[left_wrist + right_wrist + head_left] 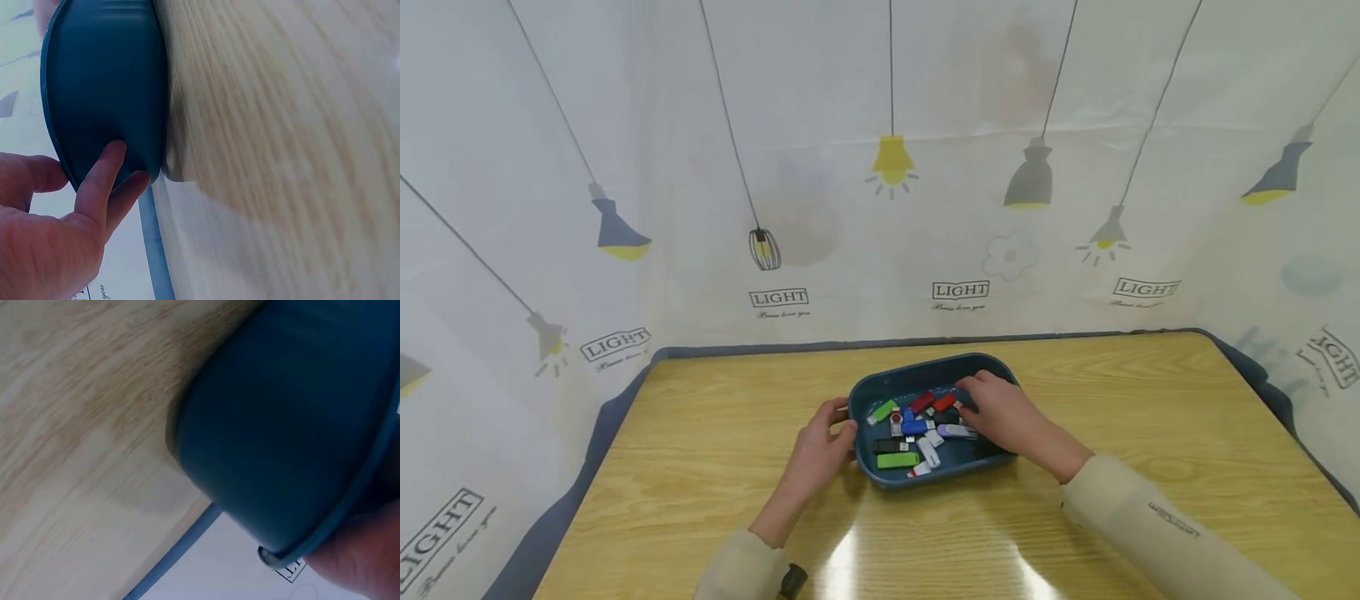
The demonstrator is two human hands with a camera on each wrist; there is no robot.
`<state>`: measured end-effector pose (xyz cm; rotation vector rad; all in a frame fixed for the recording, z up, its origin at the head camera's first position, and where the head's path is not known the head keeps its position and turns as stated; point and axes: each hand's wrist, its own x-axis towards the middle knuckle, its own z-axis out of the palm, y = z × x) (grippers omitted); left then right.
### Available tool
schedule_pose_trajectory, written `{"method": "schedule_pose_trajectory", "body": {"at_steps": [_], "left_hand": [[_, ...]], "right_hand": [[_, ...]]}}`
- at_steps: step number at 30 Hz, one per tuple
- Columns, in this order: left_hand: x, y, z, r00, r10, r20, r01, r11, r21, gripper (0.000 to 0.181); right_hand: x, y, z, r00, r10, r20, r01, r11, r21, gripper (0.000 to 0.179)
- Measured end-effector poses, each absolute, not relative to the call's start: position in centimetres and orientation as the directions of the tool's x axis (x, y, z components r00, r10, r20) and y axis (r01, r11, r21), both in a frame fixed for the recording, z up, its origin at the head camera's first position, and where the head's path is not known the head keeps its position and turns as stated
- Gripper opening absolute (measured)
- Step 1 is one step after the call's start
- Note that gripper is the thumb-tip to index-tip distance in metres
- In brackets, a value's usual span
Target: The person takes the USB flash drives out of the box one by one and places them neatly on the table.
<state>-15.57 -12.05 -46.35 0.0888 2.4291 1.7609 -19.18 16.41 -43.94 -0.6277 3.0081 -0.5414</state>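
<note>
A dark teal plastic tray (977, 362) stands on the wooden table and holds several USB flash drives, among them a green one (897, 460), a blue one (916, 427), a red one (945, 402) and a white one (928, 452). At the tray's left end, my left hand (820, 446) holds the rim, fingers against the outer wall in the left wrist view. Reaching over the right end, my right hand (1003, 408) has its fingertips inside, beside the red drive, finger and thumb apart. In the right wrist view the tray wall hides most of that hand (362, 553).
The wooden table (715, 433) extends around the tray. Behind it and at both sides hangs a white cloth (850, 317) printed with lamps. Near the left sleeve is a small dark object (792, 581).
</note>
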Motion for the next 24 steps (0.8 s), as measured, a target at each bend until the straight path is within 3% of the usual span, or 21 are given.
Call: {"method": "schedule_pose_trajectory", "body": {"at_steps": [15,24], "left_hand": [[-15.3,-11.9,-46.1,-0.989,0.126,-0.074,-0.032,0.310,0.950,0.044],[-15.3,-12.0,-46.0,-0.989,0.125,-0.074,-0.034,0.300,0.953,0.045]], "right_hand": [[-20.7,15.7,-45.2,-0.942,-0.324,-0.092,-0.287,0.915,-0.283,0.015],[-20.8,15.7,-45.3,-0.941,-0.331,-0.066,-0.301,0.912,-0.278,0.011]]}}
